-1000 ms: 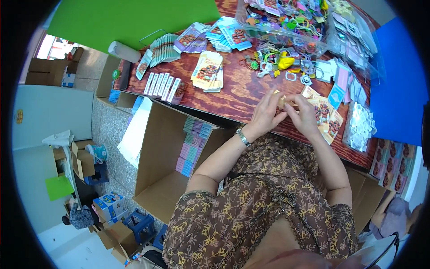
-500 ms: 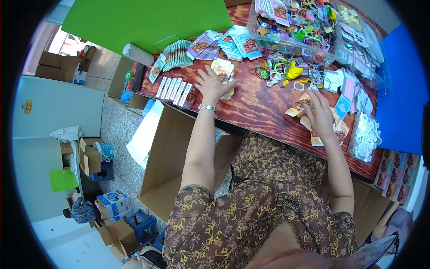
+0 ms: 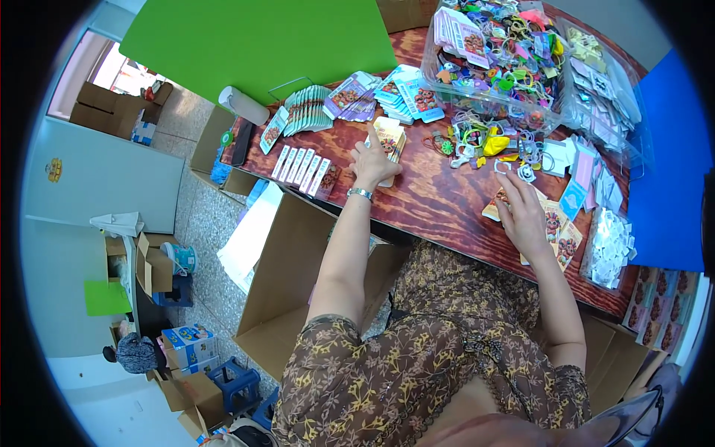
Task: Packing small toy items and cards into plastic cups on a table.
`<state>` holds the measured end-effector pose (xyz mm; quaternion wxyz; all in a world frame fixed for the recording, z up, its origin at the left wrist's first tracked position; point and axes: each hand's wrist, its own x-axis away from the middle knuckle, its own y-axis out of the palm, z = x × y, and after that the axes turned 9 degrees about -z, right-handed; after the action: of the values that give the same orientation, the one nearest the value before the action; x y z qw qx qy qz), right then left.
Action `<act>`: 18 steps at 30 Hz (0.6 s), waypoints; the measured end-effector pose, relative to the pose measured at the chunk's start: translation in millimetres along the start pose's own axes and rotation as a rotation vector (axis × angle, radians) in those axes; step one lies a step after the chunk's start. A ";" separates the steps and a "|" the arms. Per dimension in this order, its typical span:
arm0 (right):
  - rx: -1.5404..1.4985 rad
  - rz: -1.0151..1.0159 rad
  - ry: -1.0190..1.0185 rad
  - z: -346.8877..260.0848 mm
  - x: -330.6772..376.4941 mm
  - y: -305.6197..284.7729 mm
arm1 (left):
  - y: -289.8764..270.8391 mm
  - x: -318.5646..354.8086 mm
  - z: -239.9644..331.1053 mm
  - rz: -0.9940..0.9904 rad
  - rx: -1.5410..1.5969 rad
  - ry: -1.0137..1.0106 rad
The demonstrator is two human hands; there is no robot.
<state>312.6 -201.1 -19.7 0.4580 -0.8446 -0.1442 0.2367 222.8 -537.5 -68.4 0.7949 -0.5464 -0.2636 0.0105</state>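
My left hand (image 3: 370, 162), with a bracelet at the wrist, reaches over a stack of cream-yellow printed cards (image 3: 391, 135). Its fingers are apart, thumb to the right and index finger stretched forward along the stack. My right hand (image 3: 526, 222) is open above loose yellow printed cards (image 3: 553, 222) near the table's front edge. Those fingers are slightly bent and partly cover the cards; whether they touch them I cannot tell. Just beyond its fingertips lies a small white ring (image 3: 503, 167). A row of small white-edged packs (image 3: 302, 170) stands to the left of my left hand.
Fanned green cards (image 3: 307, 110), purple cards (image 3: 353, 97) and blue cards (image 3: 412, 93) line the back. A clear bin (image 3: 491, 97) of colourful bands and trinkets stands far right. Nearer sits a tray of white pieces (image 3: 608, 242). A cardboard box (image 3: 287, 276) is below the table edge.
My left hand's spread fingers have drawn in over the yellow stack. The right hand stays over the loose cards with its fingers shifted slightly. The whole view has shifted a little.
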 end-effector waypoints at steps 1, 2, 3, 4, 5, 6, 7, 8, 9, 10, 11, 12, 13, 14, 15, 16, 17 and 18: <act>-0.005 -0.009 0.006 -0.9 1.2 -0.3 | -0.4 -1.4 1.0 0.001 -0.017 0.019; -0.006 -0.010 0.003 -0.9 0.9 -2.0 | -1.3 -5.0 0.3 0.002 -0.015 0.016; -0.016 -0.008 -0.006 -1.2 0.9 -3.8 | -1.7 -9.6 -2.4 -0.002 -0.046 0.040; -0.027 -0.008 -0.015 -1.3 1.0 -4.2 | -2.4 -13.4 -5.3 -0.008 -0.077 0.062; -0.025 -0.006 -0.018 1.5 3.6 -5.2 | -3.5 -17.0 -5.2 -0.005 -0.076 0.063; 0.001 0.001 -0.011 6.5 7.0 -6.0 | -4.6 -20.3 -5.6 -0.019 -0.110 0.088; 0.025 0.007 -0.004 9.1 8.6 -6.3 | -5.9 -23.4 -6.5 -0.034 -0.144 0.113; 0.020 0.003 -0.005 9.3 8.3 -6.5 | -7.1 -25.6 -7.2 -0.036 -0.145 0.107; 0.012 0.010 -0.004 9.1 7.7 -7.9 | -8.6 -27.5 -8.1 -0.024 -0.139 0.068; 0.004 0.017 -0.004 9.0 7.0 -8.3 | -9.8 -28.1 -9.6 -0.011 -0.133 0.029; 0.003 0.017 0.000 9.1 7.6 -7.4 | -9.3 -27.3 -9.7 -0.014 -0.136 0.031; 0.003 0.023 -0.002 8.8 7.8 -6.1 | -9.0 -25.8 -10.1 -0.002 -0.111 0.003; 0.004 0.030 -0.004 8.5 7.5 -5.1 | -9.6 -24.5 -10.2 0.011 -0.087 -0.023; 0.007 0.034 0.001 8.3 7.7 -4.2 | -12.3 -22.6 -10.2 0.005 -0.047 -0.041; -0.007 0.021 0.000 7.8 7.3 -3.0 | -12.8 -22.0 -11.5 0.005 -0.049 -0.033; -0.018 0.011 0.001 7.0 7.1 -2.1 | -12.4 -21.8 -12.6 -0.013 -0.049 -0.044; -0.012 0.023 0.003 5.6 5.7 0.0 | -13.6 -21.8 -13.7 -0.024 -0.049 -0.056; -0.019 0.027 -0.017 5.1 5.0 2.8 | -11.5 -19.5 -11.1 -0.002 -0.030 -0.060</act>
<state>314.1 -196.6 -25.7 0.4453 -0.8488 -0.1389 0.2488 207.7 -557.7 -69.3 0.7783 -0.5576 -0.2880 0.0222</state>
